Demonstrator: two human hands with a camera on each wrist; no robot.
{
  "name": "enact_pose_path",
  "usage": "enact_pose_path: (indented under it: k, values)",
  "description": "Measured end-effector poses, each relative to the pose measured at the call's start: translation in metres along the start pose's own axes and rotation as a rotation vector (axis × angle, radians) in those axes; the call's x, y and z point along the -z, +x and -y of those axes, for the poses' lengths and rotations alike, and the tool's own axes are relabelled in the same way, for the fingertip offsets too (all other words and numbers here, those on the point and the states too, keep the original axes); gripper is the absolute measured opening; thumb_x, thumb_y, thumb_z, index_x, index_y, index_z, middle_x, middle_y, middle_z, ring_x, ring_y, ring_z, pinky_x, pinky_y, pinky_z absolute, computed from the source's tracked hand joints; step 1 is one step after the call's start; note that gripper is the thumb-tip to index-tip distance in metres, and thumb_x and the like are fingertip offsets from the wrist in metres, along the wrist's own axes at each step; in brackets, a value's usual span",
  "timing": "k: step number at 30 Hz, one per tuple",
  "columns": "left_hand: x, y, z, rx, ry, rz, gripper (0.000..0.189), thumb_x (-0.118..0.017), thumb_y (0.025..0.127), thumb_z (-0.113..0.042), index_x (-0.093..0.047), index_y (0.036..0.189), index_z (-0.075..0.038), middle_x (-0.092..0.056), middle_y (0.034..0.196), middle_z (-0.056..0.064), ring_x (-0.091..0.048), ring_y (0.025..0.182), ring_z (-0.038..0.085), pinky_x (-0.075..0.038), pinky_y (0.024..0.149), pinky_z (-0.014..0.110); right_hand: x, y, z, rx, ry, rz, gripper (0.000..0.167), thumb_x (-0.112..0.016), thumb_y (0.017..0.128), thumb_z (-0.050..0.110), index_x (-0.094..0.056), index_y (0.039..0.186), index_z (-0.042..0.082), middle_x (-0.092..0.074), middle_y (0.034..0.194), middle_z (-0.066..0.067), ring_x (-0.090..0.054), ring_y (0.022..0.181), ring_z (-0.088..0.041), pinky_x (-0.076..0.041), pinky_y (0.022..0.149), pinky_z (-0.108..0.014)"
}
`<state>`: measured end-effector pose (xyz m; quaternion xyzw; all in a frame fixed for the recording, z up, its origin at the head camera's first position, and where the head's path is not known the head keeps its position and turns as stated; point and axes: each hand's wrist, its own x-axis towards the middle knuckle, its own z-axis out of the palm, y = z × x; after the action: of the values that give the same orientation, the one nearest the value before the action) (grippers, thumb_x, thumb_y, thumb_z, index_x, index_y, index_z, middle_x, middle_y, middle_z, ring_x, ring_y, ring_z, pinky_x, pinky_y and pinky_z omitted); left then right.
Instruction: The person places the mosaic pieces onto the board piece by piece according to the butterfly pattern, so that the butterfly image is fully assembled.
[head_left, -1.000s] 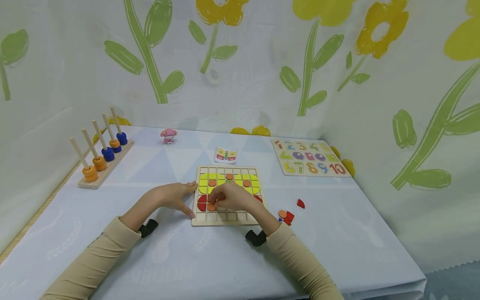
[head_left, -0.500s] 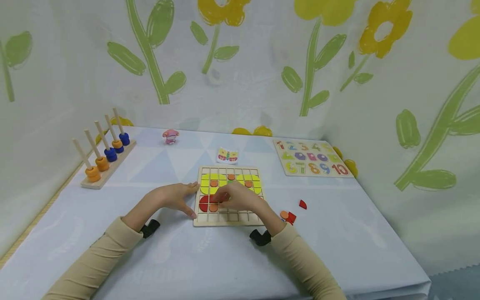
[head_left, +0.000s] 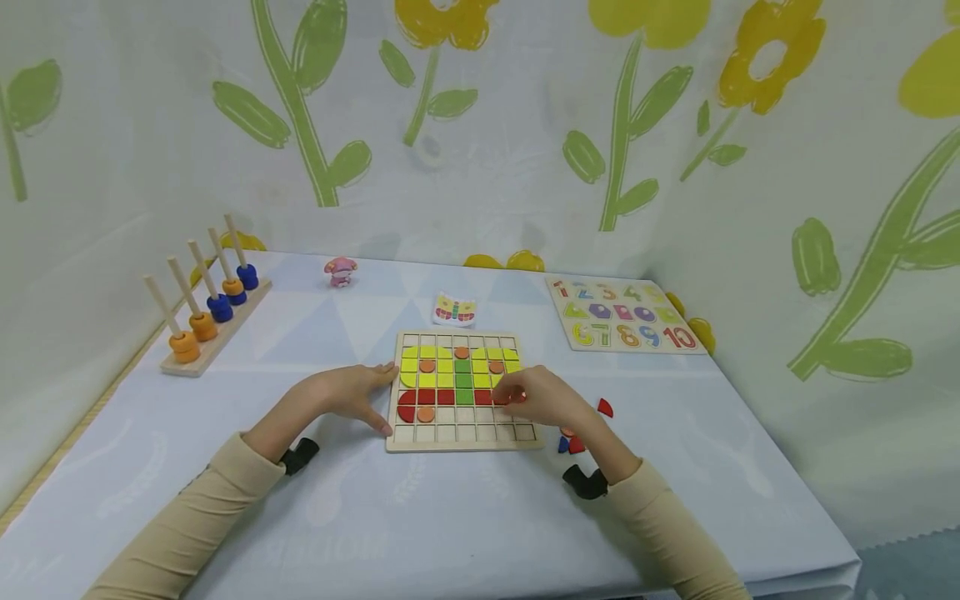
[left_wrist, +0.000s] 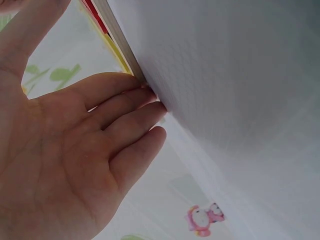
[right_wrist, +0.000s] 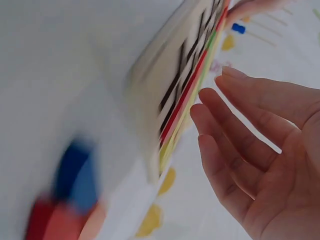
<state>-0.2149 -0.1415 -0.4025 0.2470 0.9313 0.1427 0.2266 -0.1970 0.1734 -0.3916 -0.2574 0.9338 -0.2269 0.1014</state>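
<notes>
A wooden grid board (head_left: 465,434) lies mid-table in the head view, bearing yellow, green, red and orange pieces. Along its left edge rest the fingers and thumb of my left hand (head_left: 348,393); the left wrist view shows the fingers nearly straight, fingertips at the board's side. Over the board's right part hovers my right hand (head_left: 546,396). Its fingers are loosely bent in the right wrist view, with nothing visible between them, and it covers some right-side cells. An orange disc (head_left: 426,414) sits beside a red quarter-circle (head_left: 406,413) in the lower left cells.
Loose red pieces (head_left: 577,446) and a blue piece (head_left: 563,445) lie right of the board, with a red quarter-circle (head_left: 605,407) farther off. Behind stand a butterfly card (head_left: 454,311) and a pink figurine (head_left: 341,272). A peg stacker (head_left: 217,329) is left, a number puzzle (head_left: 625,317) right.
My right hand has moved from the board's left-middle cells to its right side, uncovering the red row, the green column and the orange disc. My left hand has stayed at the board's edge.
</notes>
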Motion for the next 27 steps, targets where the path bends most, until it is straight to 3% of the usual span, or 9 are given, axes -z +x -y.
enact_pose_path:
  k: [8,17,23,27]
  values:
    - [0.001,-0.001,-0.001,0.002,0.01,0.002,0.108,-0.08,0.071,-0.052,-0.028,0.15,0.0,-0.024,0.155,0.02,-0.026,0.141,0.037,-0.027,0.111,0.053,0.017,-0.032,-0.027,-0.003,-0.031,0.018,0.01,-0.072,0.085,0.005,-0.073,0.095,0.009,-0.068,0.088,0.002,-0.062,0.081,-0.015,-0.053,0.072,-0.027]
    - [0.0,0.001,0.001,0.002,0.008,0.002,0.109,-0.08,0.071,-0.053,-0.027,0.151,0.0,-0.024,0.156,0.02,-0.025,0.141,0.037,-0.027,0.111,0.053,0.026,-0.063,-0.052,-0.158,-0.046,0.0,0.01,-0.078,0.081,0.013,-0.068,0.084,0.011,-0.062,0.077,0.004,-0.058,0.072,-0.015,-0.051,0.063,-0.028]
    - [0.0,0.001,0.001,-0.002,0.005,0.002,0.109,-0.08,0.071,-0.053,-0.027,0.151,0.0,-0.023,0.156,0.02,-0.025,0.141,0.038,-0.027,0.111,0.053,0.027,-0.077,-0.063,-0.198,-0.077,-0.015,0.012,-0.077,0.08,0.007,-0.067,0.084,0.011,-0.061,0.076,0.004,-0.055,0.07,-0.013,-0.05,0.063,-0.027]
    - [0.0,0.002,0.002,-0.006,0.001,0.003,0.109,-0.079,0.071,-0.054,-0.027,0.151,-0.001,-0.023,0.156,0.02,-0.025,0.142,0.037,-0.026,0.111,0.053,0.025,-0.08,-0.067,-0.236,-0.081,-0.012,0.014,-0.079,0.079,0.012,-0.066,0.086,0.013,-0.061,0.076,0.005,-0.054,0.068,-0.013,-0.049,0.061,-0.028]
